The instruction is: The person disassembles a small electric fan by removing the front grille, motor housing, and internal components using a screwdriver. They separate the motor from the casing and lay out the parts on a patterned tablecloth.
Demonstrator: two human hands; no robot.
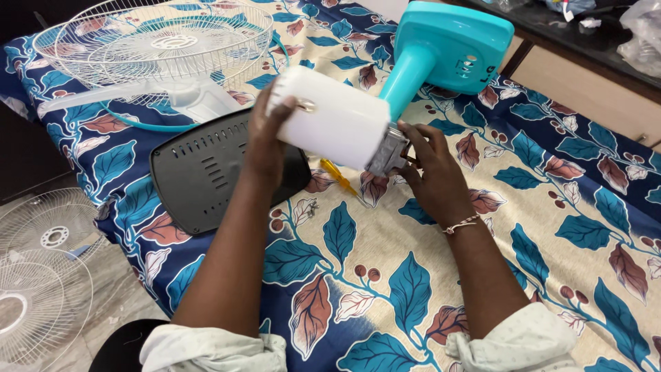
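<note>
While the left hand (267, 141) clasps the rear end of the white motor housing (334, 117), a black base plate (206, 169) lies below that grip; the right hand (434, 176) pinches the housing's metal front, the turquoise stand (441, 52) above it.

White fan motor housing (337, 117) tilted on teal stand (441, 58), held above bedsheet.

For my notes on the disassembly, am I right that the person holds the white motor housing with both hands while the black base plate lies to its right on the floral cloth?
Not quite: the head view shows the black base plate lying left of the white motor housing. The left hand and right hand do hold it, above the floral cloth.
</note>
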